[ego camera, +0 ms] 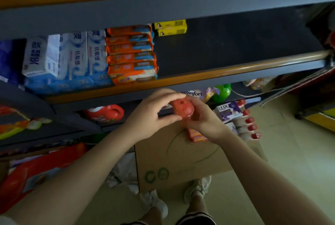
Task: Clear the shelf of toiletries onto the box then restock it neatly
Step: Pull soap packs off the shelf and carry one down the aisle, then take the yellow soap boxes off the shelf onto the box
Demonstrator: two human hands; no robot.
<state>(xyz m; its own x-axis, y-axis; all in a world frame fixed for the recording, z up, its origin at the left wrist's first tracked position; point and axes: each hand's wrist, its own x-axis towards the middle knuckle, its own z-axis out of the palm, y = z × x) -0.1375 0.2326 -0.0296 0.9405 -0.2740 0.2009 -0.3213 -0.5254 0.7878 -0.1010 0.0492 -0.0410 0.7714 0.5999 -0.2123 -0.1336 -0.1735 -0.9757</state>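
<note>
My fingers (pixel 174 96) of both hands curl around a small red pack (pixel 182 109), the left hand (pixel 150 114) pinching it from the side, the right hand (pixel 203 117) cupping it beneath. I hold it above the cardboard box (pixel 181 159), just under the shelf (pixel 235 58), probably to square it before restocking. Orange packs (pixel 131 55) already sit stacked there; LUX soap (pixel 228 111) and red-capped tubes (pixel 251 127) wait on the box.

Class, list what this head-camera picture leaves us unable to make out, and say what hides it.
- Small red perforated object: partly covered by left hand and right hand.
- Brown cardboard box: top partly hidden by both forearms.
- Orange soap packets: print blurred.
- Red detergent bottle: top hidden by shelf edge.
</note>
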